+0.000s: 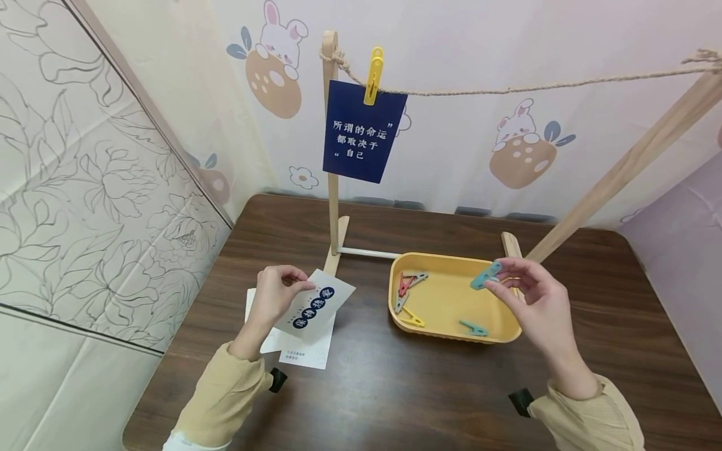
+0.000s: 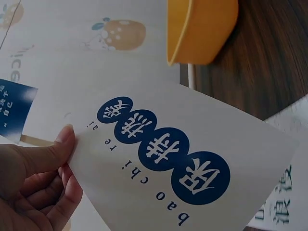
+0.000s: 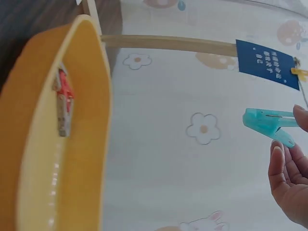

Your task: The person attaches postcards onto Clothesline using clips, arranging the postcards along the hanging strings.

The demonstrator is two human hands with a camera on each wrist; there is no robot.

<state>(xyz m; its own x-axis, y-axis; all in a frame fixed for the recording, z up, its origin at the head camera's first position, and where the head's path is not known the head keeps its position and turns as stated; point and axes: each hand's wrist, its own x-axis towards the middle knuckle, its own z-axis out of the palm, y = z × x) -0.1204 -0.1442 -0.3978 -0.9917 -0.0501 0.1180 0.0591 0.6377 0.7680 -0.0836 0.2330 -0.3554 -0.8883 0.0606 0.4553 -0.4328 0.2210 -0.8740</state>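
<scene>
My left hand pinches a corner of a white card with four dark blue circles, held above other white cards on the table. In the left wrist view the left hand has thumb and fingers on the edge of the card. My right hand holds a teal clothespin between thumb and fingers, over the right end of the yellow basket. The right wrist view shows the hand at the handles of the clothespin.
A yellow clothespin fixes a navy card to a rope strung between wooden posts. Grey, red, yellow and teal clothespins lie in the basket. A white rod runs low behind the basket.
</scene>
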